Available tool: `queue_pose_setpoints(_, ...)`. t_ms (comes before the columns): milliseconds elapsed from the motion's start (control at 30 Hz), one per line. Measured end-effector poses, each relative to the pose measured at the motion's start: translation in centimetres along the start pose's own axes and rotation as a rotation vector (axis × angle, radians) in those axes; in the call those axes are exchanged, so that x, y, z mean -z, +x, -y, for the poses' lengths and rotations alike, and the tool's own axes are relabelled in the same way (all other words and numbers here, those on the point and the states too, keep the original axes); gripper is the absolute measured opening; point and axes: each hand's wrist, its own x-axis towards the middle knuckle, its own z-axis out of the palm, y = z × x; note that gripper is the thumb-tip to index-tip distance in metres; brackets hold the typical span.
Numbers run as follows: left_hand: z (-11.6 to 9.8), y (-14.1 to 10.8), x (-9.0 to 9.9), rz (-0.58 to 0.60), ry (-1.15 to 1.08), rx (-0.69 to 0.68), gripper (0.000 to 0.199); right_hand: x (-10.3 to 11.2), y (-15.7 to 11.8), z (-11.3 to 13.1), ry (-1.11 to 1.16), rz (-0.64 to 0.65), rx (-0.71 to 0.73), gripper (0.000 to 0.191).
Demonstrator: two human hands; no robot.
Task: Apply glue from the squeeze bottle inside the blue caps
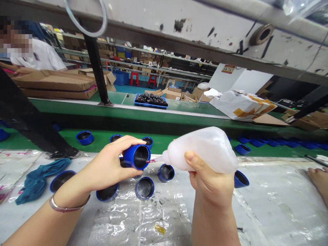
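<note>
My left hand (110, 164) grips a blue cup-like part (137, 157) with a black inside, its opening tilted toward the right. My right hand (210, 174) is wrapped round a translucent white squeeze bottle (202, 147), held on its side. The bottle's narrow nozzle points left, and its reddish tip is at the inner rim of the held part. Below, more blue parts stand on the plastic-covered table (174, 218), among them one (145, 188) under my left hand and another (166, 173) beneath the nozzle.
A teal cloth (42, 179) lies at the left. Behind the table runs a green belt (64, 136) with several blue parts. A dark post (33, 112) rises at the left, and a metal beam (153, 20) crosses above. Another person's hand (319, 179) rests at the right edge.
</note>
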Motion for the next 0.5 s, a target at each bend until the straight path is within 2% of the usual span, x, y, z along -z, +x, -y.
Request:
queue_pose_setpoints(200, 0.25, -0.01, -0.1, -0.026, -0.014, -0.042, 0.059, -0.04, 0.07, 0.03, 0.023, -0.004, 0.015, 0.018)
queue_pose_setpoints(500, 0.9, 0.01, -0.58, -0.035, -0.119, -0.026, 0.06, -0.71, -0.22, 0.43, 0.028, -0.004, -0.003, 0.02)
